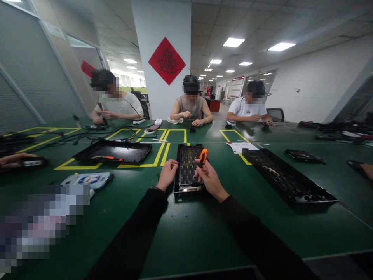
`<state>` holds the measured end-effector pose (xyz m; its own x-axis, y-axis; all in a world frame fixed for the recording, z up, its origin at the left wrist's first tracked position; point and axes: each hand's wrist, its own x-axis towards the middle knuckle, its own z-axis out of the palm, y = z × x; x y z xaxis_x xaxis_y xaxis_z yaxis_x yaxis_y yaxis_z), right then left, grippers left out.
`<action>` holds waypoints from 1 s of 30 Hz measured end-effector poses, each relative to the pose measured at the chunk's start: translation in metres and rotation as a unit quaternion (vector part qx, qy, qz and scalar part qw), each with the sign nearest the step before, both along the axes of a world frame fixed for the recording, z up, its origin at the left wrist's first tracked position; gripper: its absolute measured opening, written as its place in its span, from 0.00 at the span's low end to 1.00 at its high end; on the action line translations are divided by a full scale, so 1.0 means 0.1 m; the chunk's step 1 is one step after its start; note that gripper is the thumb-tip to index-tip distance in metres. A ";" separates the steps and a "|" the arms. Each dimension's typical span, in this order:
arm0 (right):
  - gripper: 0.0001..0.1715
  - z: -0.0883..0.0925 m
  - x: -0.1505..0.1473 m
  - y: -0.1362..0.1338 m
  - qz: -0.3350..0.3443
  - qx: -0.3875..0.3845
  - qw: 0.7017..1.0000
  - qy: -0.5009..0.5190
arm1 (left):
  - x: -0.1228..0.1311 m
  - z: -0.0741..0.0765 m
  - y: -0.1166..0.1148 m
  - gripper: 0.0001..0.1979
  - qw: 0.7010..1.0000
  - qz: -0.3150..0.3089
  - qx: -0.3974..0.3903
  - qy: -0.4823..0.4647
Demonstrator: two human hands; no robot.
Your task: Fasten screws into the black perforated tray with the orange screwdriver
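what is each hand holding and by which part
The right hand grips a screwdriver by its orange handle. The left hand holds the black tray at its left edge.

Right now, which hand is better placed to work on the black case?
Likely the right hand: it grips the orange-handled screwdriver over the black case. The left hand holds no tool and rests on the case's left edge.

Matt green table mat (186, 233), black plastic keyboard shell (188, 169), glossy orange plastic screwdriver handle (203, 155), black cloth sleeves (136, 229)

Orange-handled screwdriver (203, 156), green table (186, 233)
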<state>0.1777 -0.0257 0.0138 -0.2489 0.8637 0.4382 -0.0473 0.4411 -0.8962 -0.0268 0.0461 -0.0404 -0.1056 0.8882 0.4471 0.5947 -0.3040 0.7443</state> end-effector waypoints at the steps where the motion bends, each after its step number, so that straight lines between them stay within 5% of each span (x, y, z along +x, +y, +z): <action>1: 0.21 0.00 0.00 0.00 0.003 -0.001 1.000 0.004 | 0.00 0.00 0.00 0.08 1.000 0.001 -0.002 0.000; 30: 0.19 0.03 0.03 0.02 0.000 -0.004 1.000 0.007 | -0.01 -0.03 0.04 0.08 1.000 0.003 0.000 -0.002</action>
<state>0.1802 -0.0239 0.0164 -0.2418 0.8677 0.4343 -0.0603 0.4333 -0.8992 -0.0279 0.0503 -0.0437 -0.1131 0.8876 0.4466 0.5931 -0.3003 0.7470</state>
